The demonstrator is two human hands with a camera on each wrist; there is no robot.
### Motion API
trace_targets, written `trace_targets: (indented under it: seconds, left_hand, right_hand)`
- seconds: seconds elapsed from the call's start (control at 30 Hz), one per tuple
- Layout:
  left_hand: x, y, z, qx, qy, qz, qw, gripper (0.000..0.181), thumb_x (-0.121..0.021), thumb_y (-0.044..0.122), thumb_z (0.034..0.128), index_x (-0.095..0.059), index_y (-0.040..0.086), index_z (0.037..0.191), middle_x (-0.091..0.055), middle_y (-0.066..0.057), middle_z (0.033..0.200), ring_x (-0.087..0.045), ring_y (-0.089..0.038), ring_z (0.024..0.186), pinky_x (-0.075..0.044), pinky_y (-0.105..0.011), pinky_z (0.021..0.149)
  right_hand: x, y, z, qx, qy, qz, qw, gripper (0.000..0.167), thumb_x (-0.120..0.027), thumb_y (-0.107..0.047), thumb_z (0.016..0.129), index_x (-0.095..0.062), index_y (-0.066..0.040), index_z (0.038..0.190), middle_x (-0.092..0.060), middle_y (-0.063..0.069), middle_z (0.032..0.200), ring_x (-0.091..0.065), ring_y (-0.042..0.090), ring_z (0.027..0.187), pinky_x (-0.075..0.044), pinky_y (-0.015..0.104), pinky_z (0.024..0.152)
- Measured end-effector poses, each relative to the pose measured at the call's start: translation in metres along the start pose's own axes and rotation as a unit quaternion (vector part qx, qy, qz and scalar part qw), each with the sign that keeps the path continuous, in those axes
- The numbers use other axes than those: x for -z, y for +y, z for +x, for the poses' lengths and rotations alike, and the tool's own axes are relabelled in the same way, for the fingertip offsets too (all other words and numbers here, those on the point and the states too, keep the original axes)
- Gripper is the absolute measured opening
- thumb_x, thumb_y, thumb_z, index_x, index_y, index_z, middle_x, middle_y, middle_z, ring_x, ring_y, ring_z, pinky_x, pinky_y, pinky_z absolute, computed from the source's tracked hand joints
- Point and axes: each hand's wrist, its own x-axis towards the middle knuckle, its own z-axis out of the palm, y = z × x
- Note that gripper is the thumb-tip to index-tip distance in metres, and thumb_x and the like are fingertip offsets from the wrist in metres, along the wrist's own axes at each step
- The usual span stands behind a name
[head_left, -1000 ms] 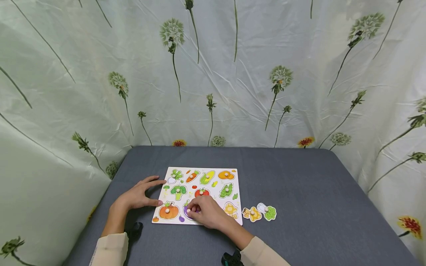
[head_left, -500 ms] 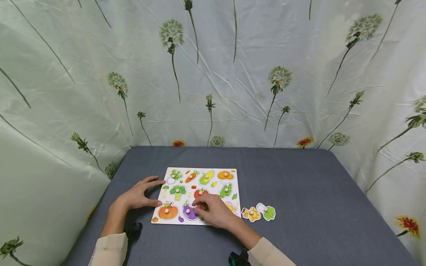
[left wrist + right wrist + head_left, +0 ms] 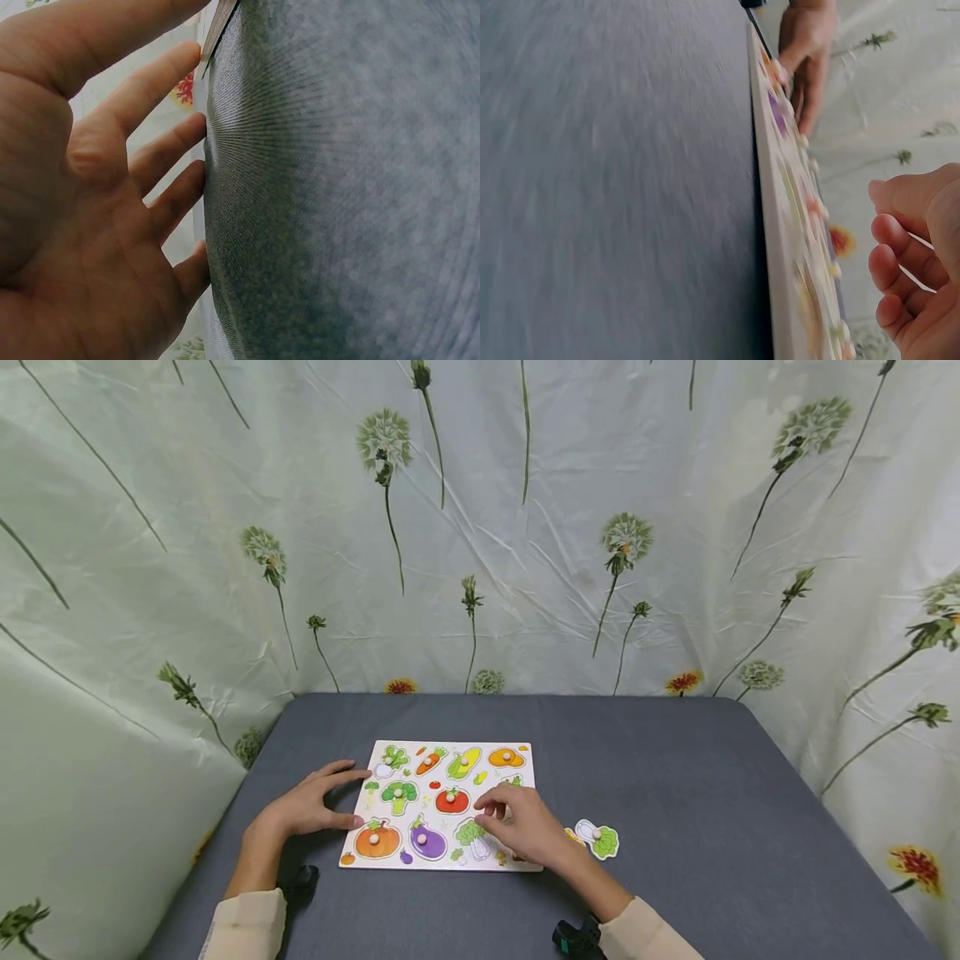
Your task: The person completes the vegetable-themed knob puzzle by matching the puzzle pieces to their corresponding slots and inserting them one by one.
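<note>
A white vegetable puzzle board (image 3: 370, 806) lies on the table, its knobbed pieces including a purple eggplant (image 3: 429, 843), an orange pumpkin (image 3: 377, 840) and a red tomato (image 3: 452, 801). Spread fingers of my left hand (image 3: 303, 806) touch the board's left edge. My right hand (image 3: 528, 828) hovers over the board's right part, fingers loosely curled and holding nothing. In the right wrist view, that right hand (image 3: 922, 255) is apart from the knobs. A pale cabbage shape (image 3: 471, 838) shows without a knob. The board's lower right is partly hidden by my right hand.
Right of the board lies a loose cabbage piece (image 3: 600, 840). Beside it, a yellow mushroom piece (image 3: 574, 836) is mostly covered by my right arm. The grey table (image 3: 675, 793) meets a flower-printed curtain (image 3: 540, 593) at the back.
My right hand has let go of the eggplant's knob, now seated in the board, and moved right, covering the mushroom area. The left hand has stayed at the board's edge.
</note>
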Motion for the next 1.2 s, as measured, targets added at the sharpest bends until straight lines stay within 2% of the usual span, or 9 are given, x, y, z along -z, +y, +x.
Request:
trace_targets:
  seconds: [0.3,0.5,0.67,0.8,1.03,1.2]
  left_hand:
    - [0.001,-0.004,-0.001,-0.005,-0.002,0.000,1.0000,0.085,-0.085,0.050,0.0775,-0.054,0.020,0.151,-0.031,-0.023,0.164,-0.025,-0.059,0.146,-0.029,-0.079,0.106]
    - [0.001,-0.009,-0.011,0.003,0.000,-0.003,1.0000,0.087,-0.085,0.051,0.0772,-0.053,0.020,0.152,-0.031,-0.024,0.163,-0.025,-0.060,0.145,-0.031,-0.080,0.104]
    - [0.000,-0.011,-0.016,0.005,0.001,-0.006,1.0000,0.086,-0.085,0.052,0.0768,-0.054,0.021,0.151,-0.031,-0.023,0.163,-0.026,-0.059,0.145,-0.032,-0.079,0.104]
    - [-0.001,-0.010,-0.013,-0.004,0.004,-0.008,1.0000,0.086,-0.085,0.052,0.0770,-0.054,0.021,0.151,-0.032,-0.023,0.163,-0.026,-0.060,0.145,-0.032,-0.079,0.103]
    - [-0.001,-0.007,-0.005,-0.006,0.000,-0.009,0.9999,0.087,-0.085,0.053,0.0770,-0.053,0.021,0.151,-0.031,-0.023,0.163,-0.024,-0.061,0.145,-0.031,-0.080,0.104]
    - [0.000,-0.004,0.000,-0.010,0.000,-0.008,0.9999,0.087,-0.085,0.053,0.0770,-0.053,0.021,0.151,-0.031,-0.023,0.163,-0.024,-0.060,0.145,-0.030,-0.080,0.105]
  right_hand:
    - [0.034,0.015,-0.018,-0.048,0.043,-0.039,0.9972,0.007,-0.082,-0.017,0.089,-0.078,-0.020,0.094,-0.062,-0.015,0.080,-0.054,0.001,0.072,-0.048,0.021,0.066]
    - [0.045,0.025,-0.032,-0.065,0.053,-0.064,0.9945,0.009,-0.083,-0.020,0.089,-0.074,-0.023,0.087,-0.061,-0.015,0.077,-0.054,-0.001,0.071,-0.049,0.021,0.065]
    - [0.051,0.034,-0.047,-0.095,0.064,-0.096,0.9887,0.013,-0.085,-0.023,0.086,-0.073,-0.026,0.082,-0.059,-0.016,0.075,-0.055,-0.001,0.071,-0.051,0.021,0.067]
    - [0.058,0.043,-0.060,-0.121,0.079,-0.116,0.9827,0.017,-0.087,-0.025,0.084,-0.071,-0.028,0.078,-0.056,-0.017,0.072,-0.052,0.000,0.069,-0.048,0.021,0.066]
    - [0.069,0.053,-0.078,-0.162,0.080,-0.138,0.9739,0.017,-0.088,-0.027,0.083,-0.071,-0.027,0.078,-0.057,-0.016,0.071,-0.052,0.004,0.068,-0.044,0.021,0.065]
    - [0.074,0.058,-0.087,-0.160,0.098,-0.154,0.9701,0.018,-0.089,-0.025,0.081,-0.072,-0.025,0.079,-0.059,-0.016,0.074,-0.052,0.004,0.068,-0.044,0.021,0.064]
